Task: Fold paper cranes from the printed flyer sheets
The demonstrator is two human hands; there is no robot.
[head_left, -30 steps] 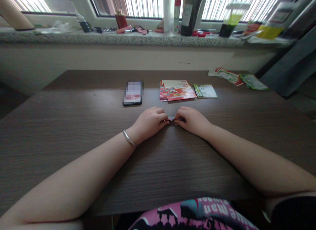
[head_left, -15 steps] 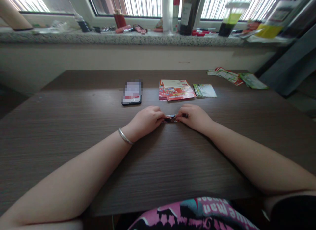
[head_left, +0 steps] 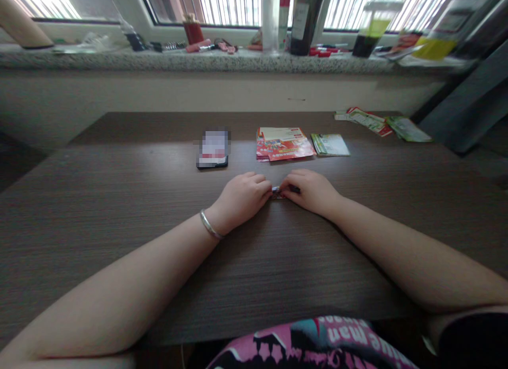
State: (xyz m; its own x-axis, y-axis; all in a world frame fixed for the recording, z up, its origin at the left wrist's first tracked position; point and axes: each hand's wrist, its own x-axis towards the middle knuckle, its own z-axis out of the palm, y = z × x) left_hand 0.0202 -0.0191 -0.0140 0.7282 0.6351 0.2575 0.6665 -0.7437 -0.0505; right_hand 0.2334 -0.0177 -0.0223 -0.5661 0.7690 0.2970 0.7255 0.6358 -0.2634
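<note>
My left hand [head_left: 243, 198] and my right hand [head_left: 311, 191] rest on the dark wooden table [head_left: 119, 200], fingertips meeting at its middle. Both hands are closed in a pinch on a small folded piece of printed paper [head_left: 277, 192], which is mostly hidden between the fingers. A silver bangle [head_left: 209, 225] circles my left wrist.
A black phone [head_left: 213, 148] lies beyond my left hand. A stack of red leaflets [head_left: 282, 144] and a green-white leaflet [head_left: 330, 145] lie beyond my right hand. More leaflets [head_left: 377, 123] sit at the far right. Bottles and clutter line the windowsill [head_left: 198, 62].
My hands have come closer together, so less of the small paper shows between them than half a second ago. Nothing else on the table moved.
</note>
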